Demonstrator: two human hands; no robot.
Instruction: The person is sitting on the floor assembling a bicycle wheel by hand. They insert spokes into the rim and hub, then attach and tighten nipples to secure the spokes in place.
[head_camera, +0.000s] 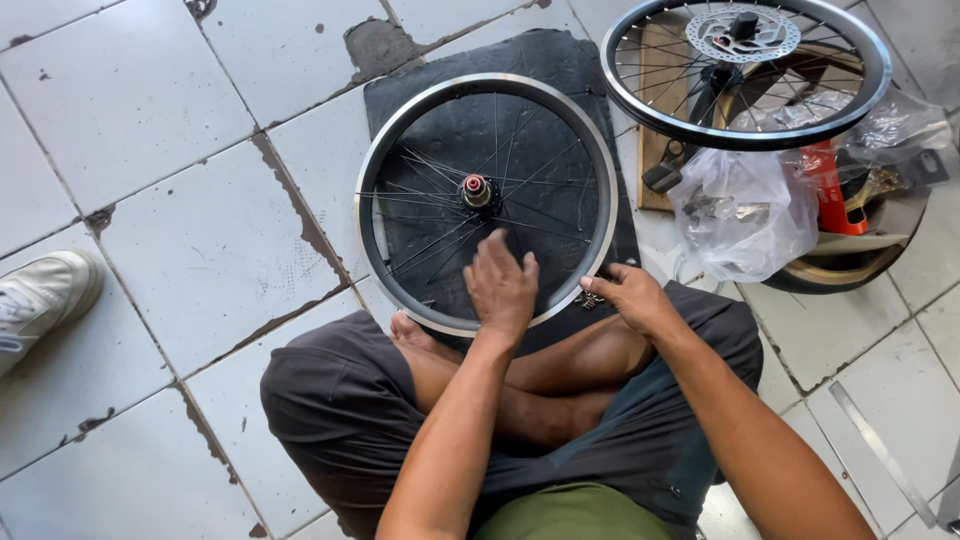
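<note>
I see the bare bike wheel (487, 200) lying flat on a black mat (560, 60) on the floor, no tyre on it, my left hand (502, 285) open on its spokes, my right hand (630, 297) pinching its rim.

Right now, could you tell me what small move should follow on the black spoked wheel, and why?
Probably a slight rim turn: the left hand lies on the spokes of the silver-rimmed black bicycle wheel, while the right hand pinches something small and dark at its near edge.
</note>
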